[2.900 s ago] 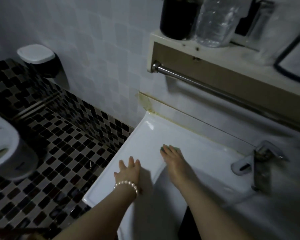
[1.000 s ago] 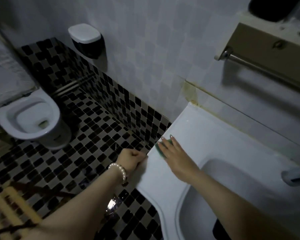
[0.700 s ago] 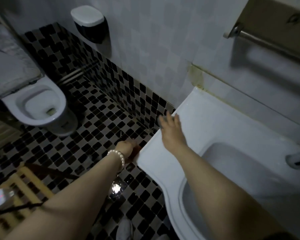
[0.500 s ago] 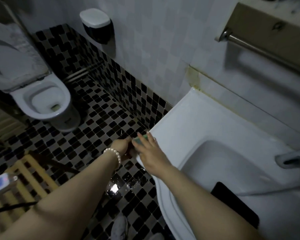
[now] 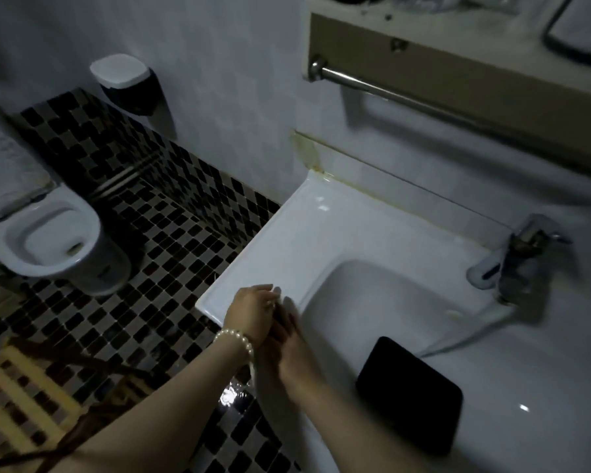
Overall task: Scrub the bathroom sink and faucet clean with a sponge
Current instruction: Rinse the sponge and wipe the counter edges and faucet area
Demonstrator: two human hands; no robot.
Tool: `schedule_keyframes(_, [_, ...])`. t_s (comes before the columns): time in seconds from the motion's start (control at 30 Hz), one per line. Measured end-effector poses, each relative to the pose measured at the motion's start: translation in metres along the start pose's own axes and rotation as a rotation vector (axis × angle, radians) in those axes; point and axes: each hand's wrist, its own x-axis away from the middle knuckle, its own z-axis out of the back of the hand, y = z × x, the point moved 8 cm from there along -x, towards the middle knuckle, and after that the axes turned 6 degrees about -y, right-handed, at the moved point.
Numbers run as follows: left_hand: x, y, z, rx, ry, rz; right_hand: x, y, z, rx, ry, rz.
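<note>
The white sink [image 5: 287, 240] fills the right half of the head view, its basin [image 5: 372, 302] in the middle and the chrome faucet [image 5: 522, 254] at the back right. Both hands meet on the sink's front left corner. My left hand [image 5: 253, 310], with a pearl bracelet on the wrist, lies partly over the fingers of my right hand [image 5: 289, 332]. The right hand's fingers lie straight on the rim beside the basin. The sponge is hidden, and I cannot tell whether the left hand's fingers hold anything.
A flat black object [image 5: 410, 394] lies on the sink's front rim. A towel bar [image 5: 406, 97] and shelf hang above the sink. The toilet [image 5: 52, 237], a wall dispenser [image 5: 123, 80], a wooden slat mat [image 5: 21, 397] and checkered floor lie left.
The right hand scrubbed along the sink's left edge with the green sponge, then came back to the front corner. The left hand rose from below the edge onto the corner, over the right hand.
</note>
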Motion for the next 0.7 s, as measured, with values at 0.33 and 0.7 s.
schedule_keyframes(0.33, [0.001,0.030,-0.048,-0.036,-0.106,-0.042,-0.018,0.169,0.093,0.274,0.137,-0.449])
schedule_keyframes(0.7, [0.012,0.092,-0.090,-0.021,-0.318,-0.102,0.163,0.237,0.152,0.166,0.422,-1.131])
